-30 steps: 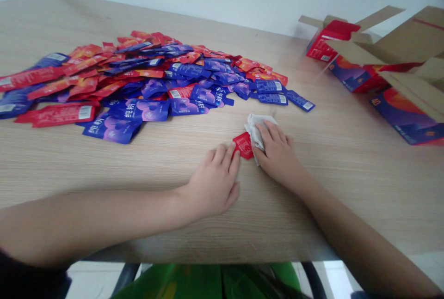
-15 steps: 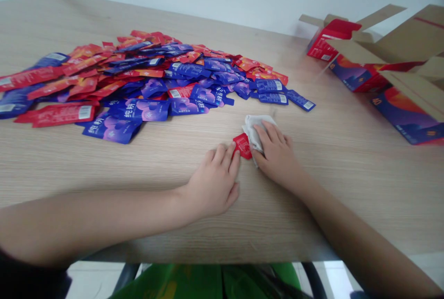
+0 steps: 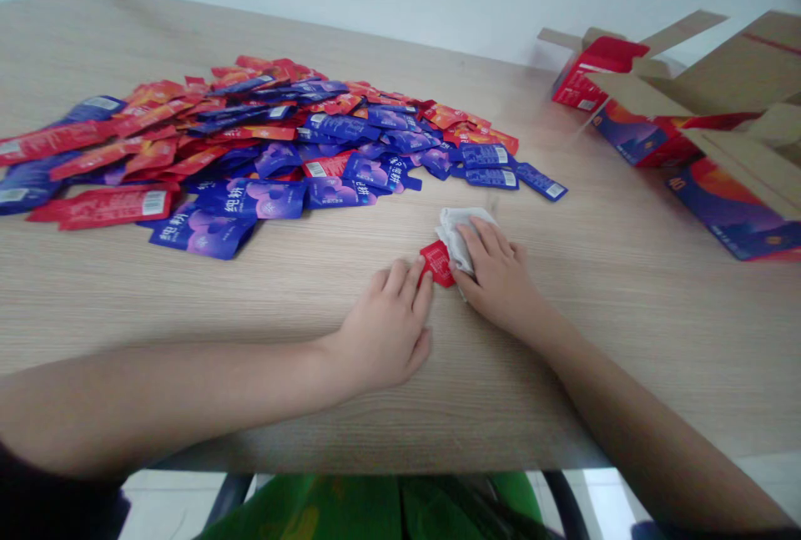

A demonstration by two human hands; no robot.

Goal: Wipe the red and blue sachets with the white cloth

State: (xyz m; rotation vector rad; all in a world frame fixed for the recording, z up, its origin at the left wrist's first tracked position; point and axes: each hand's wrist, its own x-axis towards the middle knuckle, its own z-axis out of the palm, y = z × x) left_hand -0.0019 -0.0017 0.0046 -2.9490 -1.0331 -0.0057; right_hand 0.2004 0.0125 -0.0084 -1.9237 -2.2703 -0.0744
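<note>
A small red sachet [image 3: 437, 264] lies flat on the table between my hands, its right part hidden under a folded white cloth [image 3: 460, 233]. The stretched fingertips of my left hand [image 3: 391, 323] press on the sachet's left edge, the thumb apart from them. Bent over the cloth, my right hand [image 3: 497, 277] grips it and presses it down on the sachet. Behind both hands spreads a heap of red, orange and blue-purple pouches [image 3: 269, 198], some with white barcode labels showing.
At the right stand open cardboard boxes with raised flaps: a small red box [image 3: 572, 88] at the back and larger blue and red boxes [image 3: 719, 214] nearer. Single blue sachets [image 3: 543, 181] lie at the heap's right end. The table's front edge [image 3: 400, 470] runs before my lap.
</note>
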